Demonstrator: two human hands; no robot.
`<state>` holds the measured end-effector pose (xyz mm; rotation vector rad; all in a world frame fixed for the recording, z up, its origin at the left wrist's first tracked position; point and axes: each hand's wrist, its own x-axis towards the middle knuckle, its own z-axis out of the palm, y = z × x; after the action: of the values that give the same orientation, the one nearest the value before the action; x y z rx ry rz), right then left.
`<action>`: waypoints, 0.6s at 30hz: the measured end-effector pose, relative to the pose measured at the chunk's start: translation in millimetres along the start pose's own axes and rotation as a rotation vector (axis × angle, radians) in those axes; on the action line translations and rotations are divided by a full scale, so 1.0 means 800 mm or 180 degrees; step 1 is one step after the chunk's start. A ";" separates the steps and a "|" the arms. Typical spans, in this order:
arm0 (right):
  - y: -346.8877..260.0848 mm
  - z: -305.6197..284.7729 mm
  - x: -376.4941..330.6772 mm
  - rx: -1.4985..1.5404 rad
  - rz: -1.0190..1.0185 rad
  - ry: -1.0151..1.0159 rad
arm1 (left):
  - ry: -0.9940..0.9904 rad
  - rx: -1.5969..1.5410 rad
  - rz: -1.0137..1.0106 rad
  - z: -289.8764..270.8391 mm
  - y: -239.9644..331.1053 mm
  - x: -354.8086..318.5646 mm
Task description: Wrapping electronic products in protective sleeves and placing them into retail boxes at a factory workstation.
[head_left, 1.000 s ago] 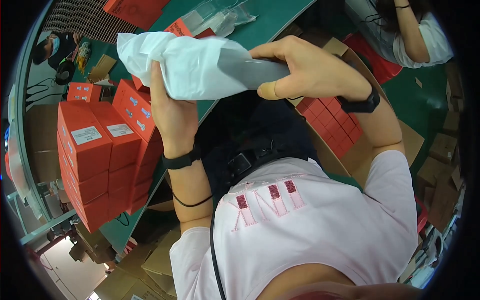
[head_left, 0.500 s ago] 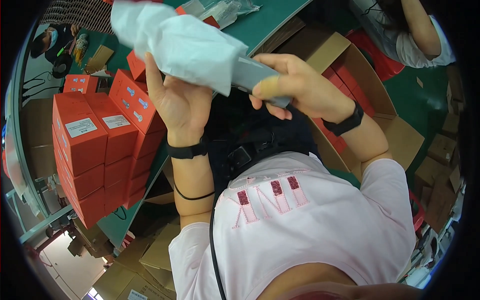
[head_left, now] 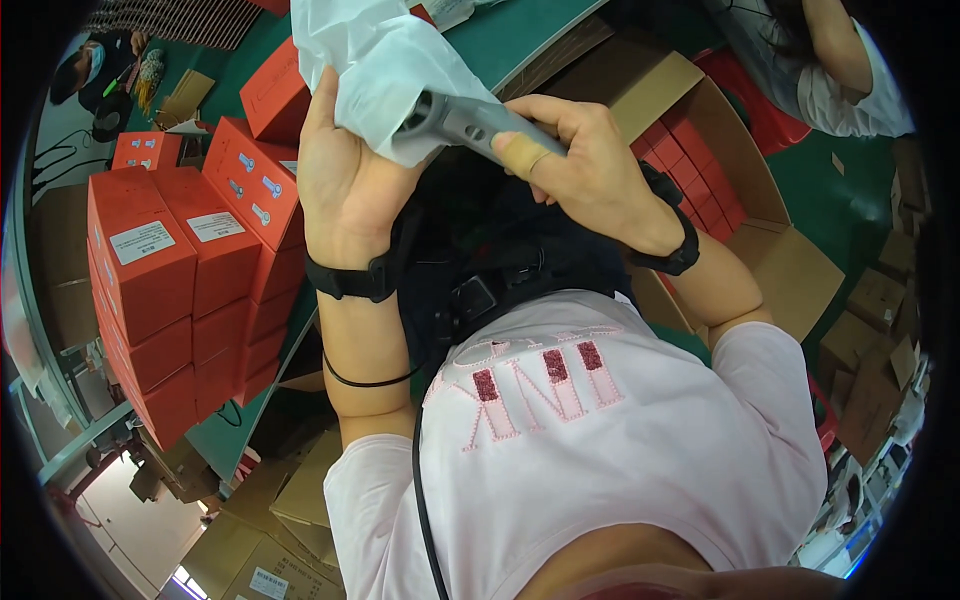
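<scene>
A grey handheld device (head_left: 463, 122) with a dark rounded end and buttons on its body slants across the space between my hands. My right hand (head_left: 595, 175) is closed round its handle, thumb on top. My left hand (head_left: 352, 185) grips a thin white bag (head_left: 390, 60) from below, thumb up along its side; the bag hides most of those fingers. The device's rounded end lies over the bag's lower edge, near my left palm. Whether any of it is still inside the bag, I cannot tell.
Stacked orange-red boxes (head_left: 150, 260) stand left on the green table (head_left: 535, 38). Right of me, an open carton (head_left: 790, 265) holds several red boxes (head_left: 690, 170). Another person's arm (head_left: 835, 45) is at the upper right. Brown cartons (head_left: 265, 540) lie lower left.
The device's rounded end, hidden by the bag before, now shows outside it. My right hand has turned the device, and the bag hangs more upright in my left hand.
</scene>
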<state>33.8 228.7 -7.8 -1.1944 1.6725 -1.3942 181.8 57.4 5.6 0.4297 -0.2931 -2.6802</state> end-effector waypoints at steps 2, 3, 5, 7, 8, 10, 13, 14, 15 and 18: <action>-0.005 -0.007 0.004 0.1068 0.0913 -0.0410 | -0.0277 -0.0204 -0.0139 -0.005 0.005 -0.003; -0.005 -0.011 0.004 0.1368 0.0961 -0.0523 | -0.0568 -0.0400 -0.0299 -0.007 0.006 -0.003; -0.007 -0.011 0.004 0.1678 0.1032 -0.0576 | -0.0627 -0.0348 -0.0280 -0.004 0.005 -0.003; -0.005 -0.010 0.001 0.1995 0.1114 -0.0616 | -0.0677 -0.0299 -0.0272 0.005 0.005 -0.004; -0.004 -0.008 0.000 0.2011 0.1011 -0.0636 | -0.0449 -0.0227 -0.0112 0.012 0.003 -0.005; -0.003 -0.006 -0.001 0.2026 0.0913 -0.0648 | -0.0219 -0.0158 0.0040 0.017 0.002 -0.008; -0.004 -0.007 -0.003 0.1952 0.0860 -0.0690 | -0.0447 -0.0304 -0.0086 0.017 0.003 -0.012; -0.005 -0.006 -0.005 0.1901 0.0850 -0.0671 | -0.0454 -0.0249 -0.0064 0.018 0.002 -0.013; -0.006 -0.006 -0.005 0.1848 0.0837 -0.0654 | -0.0465 -0.0194 -0.0039 0.020 0.001 -0.014; -0.008 -0.006 -0.008 0.1810 0.0868 -0.0657 | -0.0424 -0.0269 0.0054 0.025 -0.001 -0.018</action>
<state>33.5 236.6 -0.6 -0.7249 1.1332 -1.3878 187.2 66.8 27.5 0.2228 -0.2199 -2.6977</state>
